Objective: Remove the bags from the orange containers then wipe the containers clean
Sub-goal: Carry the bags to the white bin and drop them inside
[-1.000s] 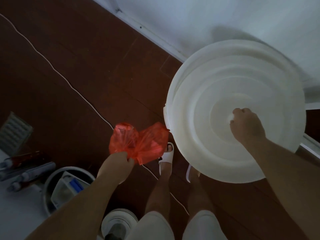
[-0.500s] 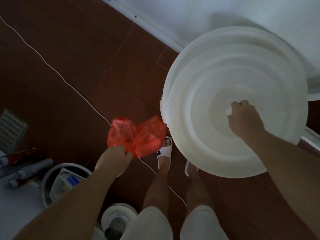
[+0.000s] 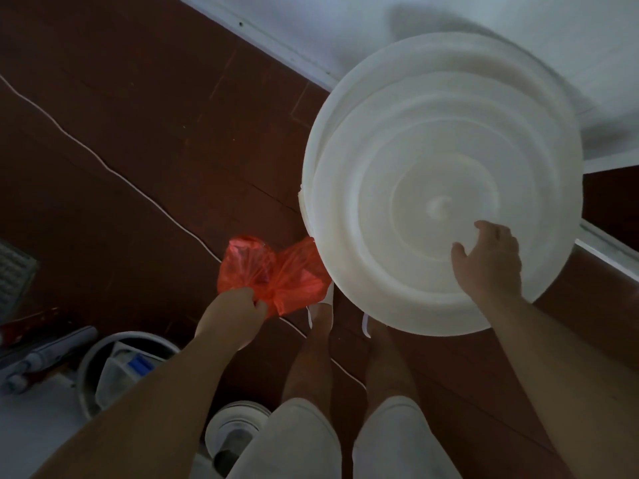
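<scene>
left hand [image 3: 232, 314]: bag [image 3: 276, 271] pinched, lower centre | right hand [image 3: 489, 262]: fingers spread on lid [image 3: 442, 188], nothing gripped | risk: bag could be dropped if pinch loosens; lid could be slid off by push

Bag [image 3: 276, 271] partly hidden under left hand [image 3: 230, 314] fingers; grille [image 3: 14, 271] cut off at left edge.

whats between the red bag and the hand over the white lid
In the head view, only the white lid's ridged surface lies between the red bag and the right hand; the bag's edge appears to reach the lid's rim.
</scene>
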A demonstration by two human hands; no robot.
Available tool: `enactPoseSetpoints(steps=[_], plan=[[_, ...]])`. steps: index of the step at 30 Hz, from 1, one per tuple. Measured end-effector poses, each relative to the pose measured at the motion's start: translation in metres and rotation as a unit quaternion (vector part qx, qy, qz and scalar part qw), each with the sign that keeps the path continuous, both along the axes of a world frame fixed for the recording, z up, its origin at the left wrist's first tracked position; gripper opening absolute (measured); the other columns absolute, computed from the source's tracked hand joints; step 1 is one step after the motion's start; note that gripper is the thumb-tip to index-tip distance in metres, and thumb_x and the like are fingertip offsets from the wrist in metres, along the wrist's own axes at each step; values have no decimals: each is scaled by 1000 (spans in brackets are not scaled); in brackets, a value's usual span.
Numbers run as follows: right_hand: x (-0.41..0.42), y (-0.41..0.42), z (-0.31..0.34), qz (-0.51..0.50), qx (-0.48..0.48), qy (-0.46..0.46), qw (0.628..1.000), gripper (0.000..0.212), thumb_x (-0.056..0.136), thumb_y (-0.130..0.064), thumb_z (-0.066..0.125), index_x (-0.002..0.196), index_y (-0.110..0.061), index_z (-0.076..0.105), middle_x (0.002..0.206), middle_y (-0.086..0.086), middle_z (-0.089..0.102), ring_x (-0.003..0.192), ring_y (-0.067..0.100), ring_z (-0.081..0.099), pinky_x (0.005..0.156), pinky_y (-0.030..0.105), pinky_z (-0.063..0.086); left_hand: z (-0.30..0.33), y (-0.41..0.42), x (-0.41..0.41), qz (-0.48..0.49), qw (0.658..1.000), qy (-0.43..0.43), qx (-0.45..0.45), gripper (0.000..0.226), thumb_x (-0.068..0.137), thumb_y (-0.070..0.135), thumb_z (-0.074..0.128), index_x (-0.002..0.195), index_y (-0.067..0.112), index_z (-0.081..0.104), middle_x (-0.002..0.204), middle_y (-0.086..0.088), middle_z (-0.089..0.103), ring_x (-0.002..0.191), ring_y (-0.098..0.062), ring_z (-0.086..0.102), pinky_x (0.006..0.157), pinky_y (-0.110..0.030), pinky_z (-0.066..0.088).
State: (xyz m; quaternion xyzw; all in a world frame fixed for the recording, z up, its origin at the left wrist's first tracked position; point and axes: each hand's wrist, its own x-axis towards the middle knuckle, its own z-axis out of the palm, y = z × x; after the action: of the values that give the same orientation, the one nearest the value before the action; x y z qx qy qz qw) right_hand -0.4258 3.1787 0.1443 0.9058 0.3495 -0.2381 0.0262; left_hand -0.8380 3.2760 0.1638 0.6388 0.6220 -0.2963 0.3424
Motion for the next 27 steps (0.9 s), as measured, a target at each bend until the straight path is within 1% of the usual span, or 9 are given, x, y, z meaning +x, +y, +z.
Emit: enactPoseSetpoints(steps=[5, 8, 9, 11, 13, 14, 17, 21, 27], plan=[[-30, -58, 5, -203, 18, -37, 978, 60, 87, -37, 64, 139, -19, 42, 147, 11, 40, 133, 38, 40, 106, 57, 38, -4, 1, 19, -44, 998, 34, -20, 30, 97, 40, 50, 73, 23, 48, 70, 8, 51, 67, -18, 51, 57, -31, 36], [-51, -84, 6, -413, 9, -54, 909, 75, 80, -43, 69, 144, -22, 37, 152, 10, 36, 136, 38, 38, 109, 56, 37, -6, -2, 25, -58, 998, 8, 3, 29, 97, 37, 53, 73, 21, 47, 84, -8, 64, 81, -31, 60, 67, -33, 38], [-56, -90, 5, -505, 3, -30, 863, 81, 78, -46, 70, 146, -20, 36, 151, 11, 38, 135, 38, 41, 108, 56, 39, -5, -3, 26, -58, 998, -5, 13, 32, 97, 36, 53, 70, 21, 44, 90, -14, 66, 85, -35, 60, 70, -35, 38], [-68, -96, 3, -686, 40, 110, 718, 82, 76, -49, 73, 145, -18, 41, 143, 10, 50, 125, 36, 53, 102, 55, 48, -4, -2, 27, -63, 998, -14, 16, 35, 96, 34, 53, 66, 22, 40, 91, -18, 66, 79, -32, 54, 71, -35, 37], [-79, -98, 1, -761, 143, 305, 554, 52, 84, -40, 72, 128, -19, 57, 133, 6, 62, 114, 31, 63, 97, 52, 53, -2, 1, 28, -78, 997, -12, 13, 34, 95, 33, 53, 65, 22, 41, 82, -14, 61, 75, -30, 51, 69, -35, 37], [-82, -98, 0, -761, 186, 363, 504, 34, 88, -32, 70, 119, -20, 61, 129, 6, 65, 111, 30, 65, 95, 51, 54, -1, 3, 29, -85, 996, -11, 15, 34, 95, 32, 53, 65, 22, 41, 76, -10, 56, 74, -31, 52, 68, -35, 37], [-85, -94, 0, -755, 247, 399, 459, 14, 94, -16, 63, 107, -22, 62, 126, 9, 64, 105, 28, 65, 93, 47, 56, 3, 7, 29, -97, 995, -9, 18, 33, 94, 32, 53, 65, 21, 41, 71, -3, 45, 73, -28, 48, 68, -36, 37], [-80, -92, 15, -742, 313, 424, 414, 33, 92, -6, 63, 123, -17, 62, 123, 8, 70, 105, 28, 71, 74, 40, 61, 14, 10, 34, -113, 993, -13, 12, 32, 95, 32, 52, 67, 20, 42, 71, -3, 46, 75, -30, 53, 68, -35, 37], [-74, -93, 56, -684, 359, 498, 394, 36, 91, -2, 61, 124, -16, 65, 120, 6, 74, 109, 25, 71, 86, 46, 60, 44, 12, 36, -110, 994, -16, 24, 31, 96, 36, 52, 69, 22, 46, 79, -6, 59, 72, -22, 51, 69, -35, 39]])
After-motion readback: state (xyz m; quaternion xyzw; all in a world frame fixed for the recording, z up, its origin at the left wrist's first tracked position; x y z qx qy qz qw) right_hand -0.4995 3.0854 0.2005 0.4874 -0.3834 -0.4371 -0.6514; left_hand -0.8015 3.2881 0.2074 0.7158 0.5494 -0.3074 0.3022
